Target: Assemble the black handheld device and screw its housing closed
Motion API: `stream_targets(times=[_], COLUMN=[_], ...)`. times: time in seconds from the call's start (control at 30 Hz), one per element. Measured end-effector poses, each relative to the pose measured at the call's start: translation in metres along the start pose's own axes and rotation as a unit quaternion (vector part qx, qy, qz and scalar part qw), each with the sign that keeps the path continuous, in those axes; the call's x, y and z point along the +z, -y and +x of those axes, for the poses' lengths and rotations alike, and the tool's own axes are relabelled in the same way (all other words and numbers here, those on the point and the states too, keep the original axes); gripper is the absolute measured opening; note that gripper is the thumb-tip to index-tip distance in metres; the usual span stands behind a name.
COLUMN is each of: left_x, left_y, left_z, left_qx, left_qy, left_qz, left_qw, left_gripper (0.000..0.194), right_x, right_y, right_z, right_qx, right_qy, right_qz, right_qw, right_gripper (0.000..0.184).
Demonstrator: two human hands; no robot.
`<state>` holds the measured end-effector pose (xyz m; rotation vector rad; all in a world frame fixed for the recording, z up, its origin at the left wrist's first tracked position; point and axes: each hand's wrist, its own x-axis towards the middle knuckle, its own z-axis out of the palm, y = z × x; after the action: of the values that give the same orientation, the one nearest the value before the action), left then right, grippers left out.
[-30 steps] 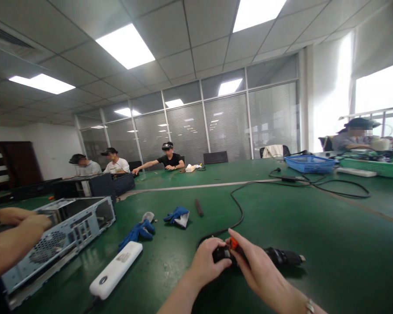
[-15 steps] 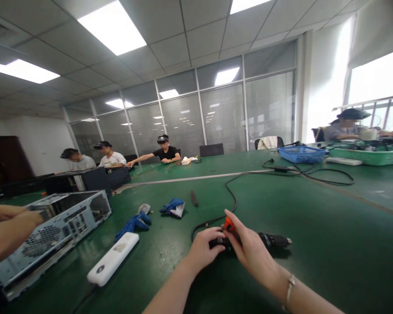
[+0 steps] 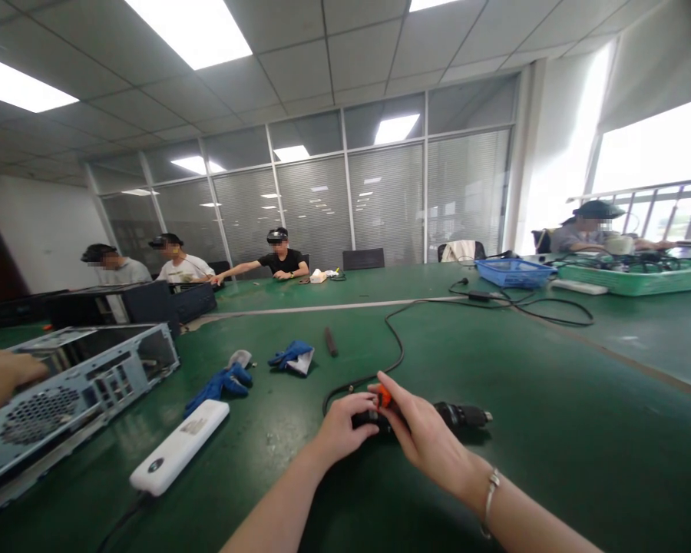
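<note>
A black electric screwdriver (image 3: 459, 416) lies across the green table in front of me, its metal tip pointing right. My left hand (image 3: 341, 428) is closed around its rear end, near the black cord. Over the middle of the tool, my right hand (image 3: 423, 430) pinches a small orange piece (image 3: 384, 395) between thumb and fingers. Whether that orange piece belongs to the screwdriver I cannot tell. My right palm hides much of the tool's body.
A white power strip (image 3: 181, 445), blue gloves (image 3: 222, 384) and a dark bar (image 3: 330, 342) lie nearby. An open computer case (image 3: 109, 392) stands left, another person's hand (image 3: 14, 372) at it. Blue (image 3: 512, 273) and green baskets (image 3: 633, 283) stand far right; people sit opposite.
The view has shifted slightly, so the scene appears further left. Both hands stay on the tool with nearly the same grip. The other person's arm at the case has drawn left.
</note>
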<state>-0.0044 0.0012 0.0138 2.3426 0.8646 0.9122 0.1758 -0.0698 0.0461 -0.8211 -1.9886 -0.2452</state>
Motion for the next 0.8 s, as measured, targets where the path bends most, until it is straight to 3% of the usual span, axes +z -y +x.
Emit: stream_targets(times=[0.4,0.57,0.7,0.8], left_x=[0.0,0.0,0.0,0.0], left_y=[0.0,-0.001,-0.001,-0.001], left_z=[0.001,0.001,0.002,0.001], left_qx=[0.009,0.0,-0.012,-0.007], left_qy=[0.007,0.003,-0.008,-0.003], left_qz=[-0.025,-0.025,-0.02,-0.03], left_qw=[1.0,1.0,1.0,1.0], left_gripper=[0.021,0.019,0.017,0.019], right_x=[-0.003,0.004,0.004,0.005], right_y=[0.004,0.006,0.008,0.008], right_z=[0.002,0.002,0.001,0.0], right_qx=[-0.015,0.027,0.019,0.019], right_qy=[0.048,-0.013,0.007,-0.008], right_qz=[0.045,0.04,0.079,0.043], right_qw=[0.998,0.999,0.997,0.999], right_gripper=[0.052,0.042,0.053,0.05])
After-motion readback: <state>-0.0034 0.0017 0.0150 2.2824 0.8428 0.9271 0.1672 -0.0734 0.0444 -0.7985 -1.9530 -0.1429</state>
